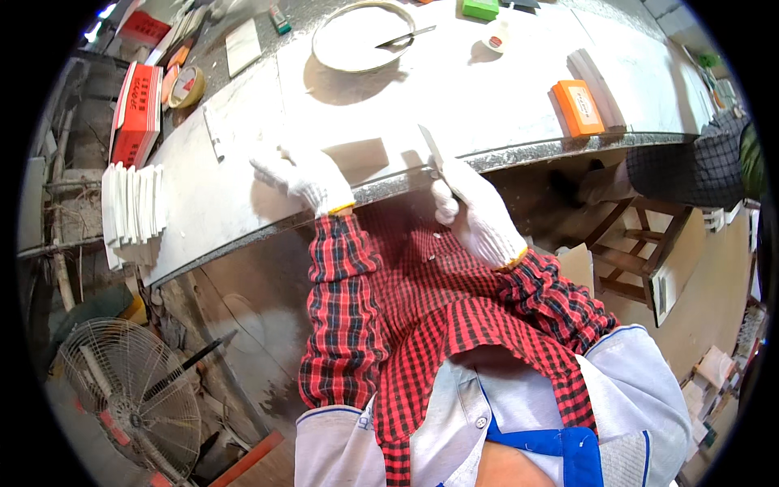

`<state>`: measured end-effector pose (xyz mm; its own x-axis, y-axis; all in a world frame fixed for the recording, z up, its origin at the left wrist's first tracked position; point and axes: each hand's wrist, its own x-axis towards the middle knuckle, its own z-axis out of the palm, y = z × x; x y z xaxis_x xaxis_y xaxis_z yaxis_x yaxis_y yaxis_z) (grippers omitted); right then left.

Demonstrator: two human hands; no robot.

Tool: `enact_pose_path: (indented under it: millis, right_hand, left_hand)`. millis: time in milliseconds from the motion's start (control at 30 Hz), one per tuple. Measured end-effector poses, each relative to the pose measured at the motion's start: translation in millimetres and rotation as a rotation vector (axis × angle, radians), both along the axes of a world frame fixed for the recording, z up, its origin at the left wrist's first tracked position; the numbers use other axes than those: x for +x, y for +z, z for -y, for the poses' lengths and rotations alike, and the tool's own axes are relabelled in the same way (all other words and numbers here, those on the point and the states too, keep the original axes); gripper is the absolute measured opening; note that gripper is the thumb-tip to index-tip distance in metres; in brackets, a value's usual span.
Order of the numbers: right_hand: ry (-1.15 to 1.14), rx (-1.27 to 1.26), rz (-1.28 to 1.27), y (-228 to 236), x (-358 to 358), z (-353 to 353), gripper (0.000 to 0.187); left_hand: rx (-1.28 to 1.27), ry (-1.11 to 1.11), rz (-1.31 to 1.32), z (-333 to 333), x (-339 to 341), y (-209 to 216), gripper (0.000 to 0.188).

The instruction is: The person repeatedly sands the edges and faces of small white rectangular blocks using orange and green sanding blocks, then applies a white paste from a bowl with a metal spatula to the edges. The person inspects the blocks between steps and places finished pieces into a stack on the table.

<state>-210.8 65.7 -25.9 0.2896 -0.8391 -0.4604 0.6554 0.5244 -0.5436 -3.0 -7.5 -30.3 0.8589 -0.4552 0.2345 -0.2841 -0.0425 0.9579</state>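
Nearest the camera is the red-and-black checked apron (454,325) over a pale shirt (649,381). The right hand (479,213), in a white knit glove, curls its fingers around a flat metal blade (432,148), which points up and away from them above the near edge of the white worktop (503,105). The left hand (316,180), gloved alike, extends its fingers leftward over the worktop; glare hides whether they grip anything.

Beyond the blade's tip sits a round basin (357,70) with a spatula (406,37) across its rim, a white bottle (497,38) just beside it. Rightward of the right fingers lies an orange box (579,109); leftward of the left fingers, white strips (134,204) stand in a row.
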Motion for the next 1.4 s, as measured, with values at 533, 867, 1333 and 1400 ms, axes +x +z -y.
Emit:
enact_pose_path:
  millis: [533, 867, 1333, 1400]
  right_hand:
    - [0.024, -0.014, 0.202, -6.6, 69.4, 6.5, 0.047]
    - [0.013, -0.059, 0.147, 20.9, 67.7, 13.2, 0.054]
    - [0.027, 0.014, 0.211, 3.3, 64.8, 23.4, 0.049]
    - [0.09, -0.043, 0.2, 12.2, 62.3, 24.3, 0.05]
  left_hand:
    - [0.672, -1.003, 1.209, -21.9, 52.3, 82.3, 0.028]
    - [0.687, -1.144, 0.927, -13.8, 38.1, 65.8, 0.031]
    - [0.62, -1.15, 1.023, -11.8, 47.2, 56.7, 0.028]
    - [0.63, -1.13, 0.987, -12.9, 43.9, 57.8, 0.029]
